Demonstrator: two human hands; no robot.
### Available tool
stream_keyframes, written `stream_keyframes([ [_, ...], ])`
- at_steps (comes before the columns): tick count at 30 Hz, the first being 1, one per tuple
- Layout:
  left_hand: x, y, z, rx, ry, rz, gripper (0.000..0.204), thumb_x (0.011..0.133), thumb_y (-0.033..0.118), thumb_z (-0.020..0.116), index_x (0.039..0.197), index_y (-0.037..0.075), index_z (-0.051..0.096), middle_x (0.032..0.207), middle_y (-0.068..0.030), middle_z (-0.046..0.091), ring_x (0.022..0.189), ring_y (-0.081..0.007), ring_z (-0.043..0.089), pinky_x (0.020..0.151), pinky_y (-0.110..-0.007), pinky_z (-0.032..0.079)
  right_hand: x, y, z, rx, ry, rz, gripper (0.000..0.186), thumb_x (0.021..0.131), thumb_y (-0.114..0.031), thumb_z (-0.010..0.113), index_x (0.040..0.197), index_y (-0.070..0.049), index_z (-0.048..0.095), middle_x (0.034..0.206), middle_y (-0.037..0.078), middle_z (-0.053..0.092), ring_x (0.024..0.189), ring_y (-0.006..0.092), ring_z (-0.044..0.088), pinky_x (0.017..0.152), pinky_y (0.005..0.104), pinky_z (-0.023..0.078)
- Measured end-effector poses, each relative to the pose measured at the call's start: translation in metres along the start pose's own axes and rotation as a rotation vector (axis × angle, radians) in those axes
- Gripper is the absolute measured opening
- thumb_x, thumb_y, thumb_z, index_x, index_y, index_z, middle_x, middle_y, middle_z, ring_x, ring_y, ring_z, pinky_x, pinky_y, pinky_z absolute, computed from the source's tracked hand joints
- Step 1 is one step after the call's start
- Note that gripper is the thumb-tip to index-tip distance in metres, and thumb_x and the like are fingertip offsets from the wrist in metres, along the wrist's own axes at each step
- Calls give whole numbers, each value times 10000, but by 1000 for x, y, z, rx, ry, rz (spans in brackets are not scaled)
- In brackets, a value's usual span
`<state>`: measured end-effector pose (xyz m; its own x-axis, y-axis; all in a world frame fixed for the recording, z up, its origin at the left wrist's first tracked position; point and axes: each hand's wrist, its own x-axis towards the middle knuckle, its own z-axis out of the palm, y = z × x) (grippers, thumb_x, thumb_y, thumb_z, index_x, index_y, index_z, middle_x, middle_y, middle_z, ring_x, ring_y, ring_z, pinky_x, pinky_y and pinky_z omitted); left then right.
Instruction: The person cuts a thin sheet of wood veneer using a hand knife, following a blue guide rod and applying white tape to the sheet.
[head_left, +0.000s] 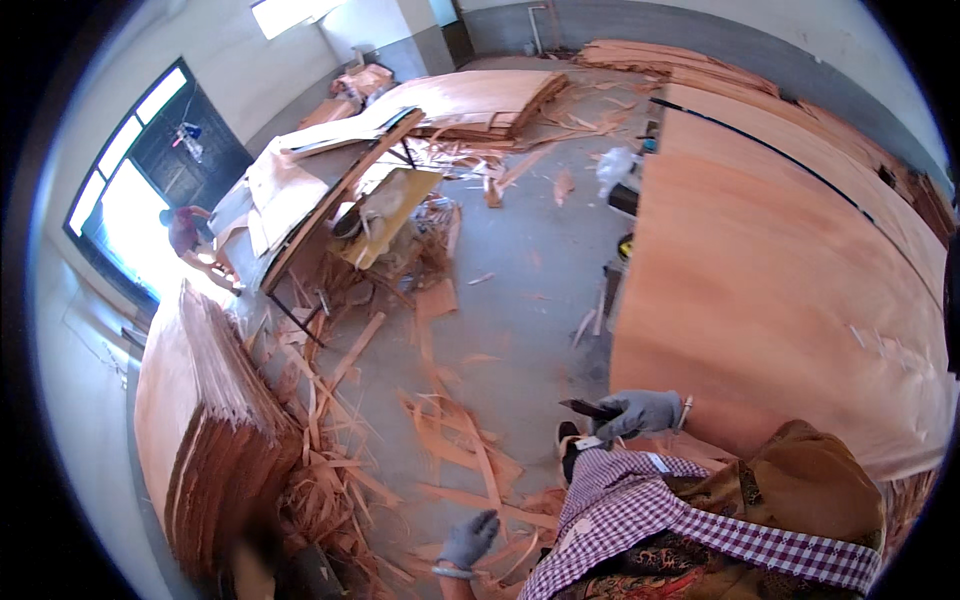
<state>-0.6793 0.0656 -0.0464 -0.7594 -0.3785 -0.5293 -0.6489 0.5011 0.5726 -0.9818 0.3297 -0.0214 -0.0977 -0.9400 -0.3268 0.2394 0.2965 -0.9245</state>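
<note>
Veneer scraps [450,440] are strewn over the concrete floor [520,270]. What seems a dark blade [588,408] is gripped in the gloved right hand [640,411] beside the large veneer sheet [780,270]; the left hand [470,540] is held spread.

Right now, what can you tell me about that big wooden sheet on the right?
The big wooden sheet is thin, pale reddish-brown veneer with fine grain, lying flat on top of a stack. A dark line crosses its far end. Its near edge ends beside the gloved right hand, which grips a small dark tool. Whether the hand touches the sheet is unclear.
</note>
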Motion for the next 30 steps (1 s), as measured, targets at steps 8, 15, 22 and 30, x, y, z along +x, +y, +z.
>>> stream_keyframes([
  [8,186,-9,-108,106,389,206,317,880,295,555,1072,58,640,998,-177,654,873,-300,644,770,-378,499,110,-32,-84,18,-300,124,263,860,-209,664,1025,-15,600,880,2,578,797,104,493,700,261,418],
  [15,305,-66,-124,154,155,75,318,869,295,547,1095,89,633,996,-182,653,927,-332,635,792,-395,494,150,3,-135,120,-153,202,371,828,-144,672,1135,-24,502,937,20,585,843,118,517,745,295,458],
  [22,408,-161,-126,437,-243,-236,260,854,244,552,967,33,656,855,-145,667,744,-274,626,657,-376,488,167,-53,-189,-361,188,148,487,745,-323,735,1057,-6,536,947,122,606,860,221,535,754,362,422],
  [30,679,-37,-200,371,-245,81,220,848,209,556,938,32,652,795,-105,651,674,-218,587,609,-346,471,198,-87,-271,-407,569,244,483,765,-308,683,1095,-13,491,997,206,593,923,314,565,800,421,421],
])
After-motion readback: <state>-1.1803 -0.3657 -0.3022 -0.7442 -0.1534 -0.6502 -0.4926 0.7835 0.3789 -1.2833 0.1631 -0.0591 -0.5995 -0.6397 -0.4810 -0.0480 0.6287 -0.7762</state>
